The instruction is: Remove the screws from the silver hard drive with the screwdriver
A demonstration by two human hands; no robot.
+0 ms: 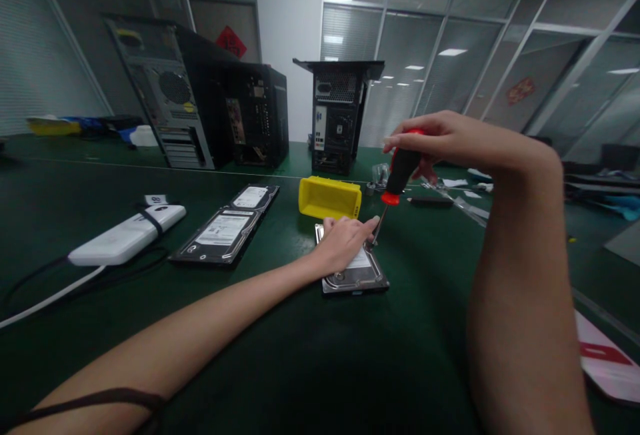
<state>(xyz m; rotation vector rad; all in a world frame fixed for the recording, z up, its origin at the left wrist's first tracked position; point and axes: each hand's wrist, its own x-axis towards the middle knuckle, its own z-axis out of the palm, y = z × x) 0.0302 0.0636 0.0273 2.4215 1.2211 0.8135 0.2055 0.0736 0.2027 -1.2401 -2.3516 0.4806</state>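
Observation:
My right hand (pixel 425 145) is wrapped around the top of the black and red handle of a screwdriver (pixel 403 171). The screwdriver leans slightly, and its metal tip meets the right edge of a hard drive (pixel 363 278) lying flat on the green table. Across the middle of that drive rests my left hand (pixel 343 245), holding it down and covering much of its white label. A finger of this hand reaches right up to the screwdriver's shaft. Exactly what lies under the tip is too small to tell.
Behind the drive stands a yellow bin (pixel 330 198). To the left are more hard drives (pixel 225 231) and a white power strip (pixel 127 235) with cables. Computer cases (pixel 335 115) stand at the back. A dark pen-like tool (pixel 431 201) and plastic scraps lie to the right.

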